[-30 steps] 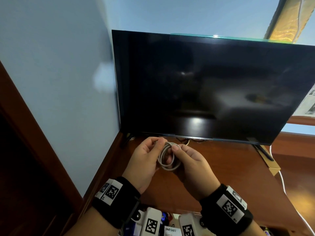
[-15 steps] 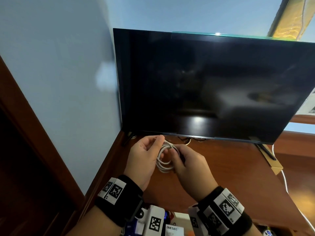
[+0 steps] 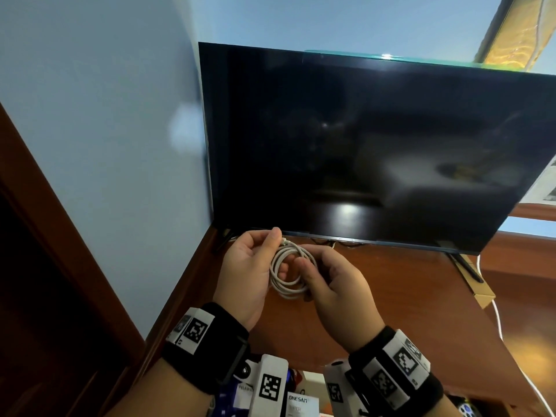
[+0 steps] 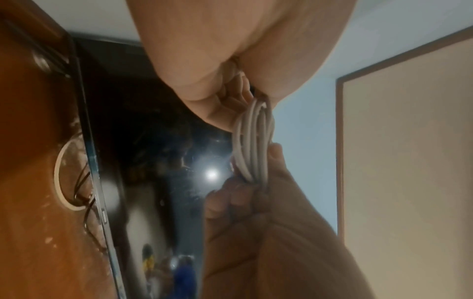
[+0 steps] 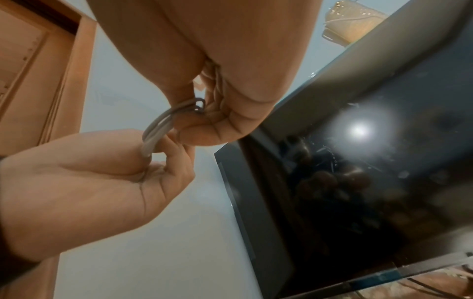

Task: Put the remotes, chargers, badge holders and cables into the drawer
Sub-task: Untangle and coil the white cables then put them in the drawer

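Observation:
A white cable (image 3: 288, 270) wound into a small coil hangs in the air above the wooden cabinet top (image 3: 406, 299), in front of the television. My left hand (image 3: 255, 266) pinches the coil's upper left side between thumb and fingers. My right hand (image 3: 325, 275) grips the coil's right side with curled fingers. In the left wrist view the coil (image 4: 253, 141) shows as several parallel strands between both hands. The right wrist view has the cable (image 5: 158, 129) running from one hand into the other. The drawer (image 3: 301, 395) lies open below my wrists, mostly hidden.
A large dark television (image 3: 376, 152) stands at the back of the cabinet top on black feet (image 3: 466, 267). Another white cable (image 3: 499, 326) runs down the right side past a cardboard box (image 3: 481, 291). Boxes (image 3: 302, 404) lie in the drawer. A blue wall stands left.
The coil has widened and dropped slightly between my hands. My left thumb and fingers now pinch its top, and my right hand has shifted to the coil's right side.

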{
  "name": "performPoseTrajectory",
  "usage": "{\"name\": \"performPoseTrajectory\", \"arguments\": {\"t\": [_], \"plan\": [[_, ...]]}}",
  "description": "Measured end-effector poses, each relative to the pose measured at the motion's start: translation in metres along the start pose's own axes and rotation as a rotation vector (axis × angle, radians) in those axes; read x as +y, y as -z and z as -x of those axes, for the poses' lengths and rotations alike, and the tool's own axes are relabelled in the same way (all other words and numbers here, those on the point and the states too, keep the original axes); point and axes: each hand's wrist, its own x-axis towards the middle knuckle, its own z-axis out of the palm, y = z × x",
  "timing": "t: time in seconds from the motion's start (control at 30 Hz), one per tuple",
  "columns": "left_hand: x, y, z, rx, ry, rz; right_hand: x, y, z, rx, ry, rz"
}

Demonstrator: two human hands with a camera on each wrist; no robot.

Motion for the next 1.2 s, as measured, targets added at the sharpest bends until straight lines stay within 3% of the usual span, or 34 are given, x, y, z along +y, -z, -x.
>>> {"name": "performPoseTrajectory", "arguments": {"t": [0.13, 0.2, 0.37, 0.7, 0.87, 0.93, 1.07, 1.2], "plan": [[-0.001, 0.007, -0.002, 0.014, -0.282, -0.355, 0.002, 0.005, 0.002, -0.010, -0.023, -0.104], [-0.002, 0.013, -0.002, -0.042, -0.377, -0.463, 0.003, 0.006, 0.004, -0.012, -0.056, -0.159], [-0.001, 0.021, 0.003, -0.166, -0.354, -0.522, 0.011, 0.014, 0.003, -0.021, -0.080, -0.160], [0.006, 0.014, 0.001, -0.250, -0.002, -0.380, 0.013, 0.023, -0.001, -0.028, -0.075, -0.169], [0.009, 0.014, -0.013, -0.361, 0.528, 0.036, 0.013, 0.022, 0.001, -0.041, -0.078, -0.217], [0.005, 0.017, -0.018, -0.391, 0.660, 0.126, 0.013, 0.023, 0.001, -0.036, -0.063, -0.208], [0.003, 0.015, -0.018, -0.445, 0.761, 0.151, 0.016, 0.025, 0.003, -0.047, -0.043, -0.169], [0.007, 0.011, -0.019, -0.466, 0.714, 0.050, 0.017, 0.027, 0.003, -0.066, -0.031, -0.137]]}}
